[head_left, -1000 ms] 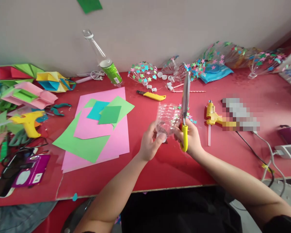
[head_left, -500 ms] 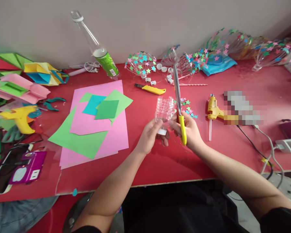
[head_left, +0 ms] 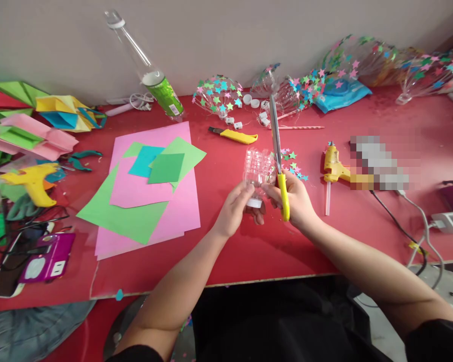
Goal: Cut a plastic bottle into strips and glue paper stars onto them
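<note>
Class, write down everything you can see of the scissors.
The scissors have long, slim, silvery, metal-looking blades and a yellow handle that looks like plastic. The blades appear closed or nearly so. Held by the handle in the right hand, above the red table, they point up the picture, beside a clear plastic piece. The hand hides part of the handle.

Cut bottle (head_left: 257,168): tipped more upright, white cap (head_left: 254,202) now plainly showing below.
Left hand (head_left: 232,211): thumb moved off the cap, above it.
Scissors (head_left: 281,187): blades now lean leftward.
</note>
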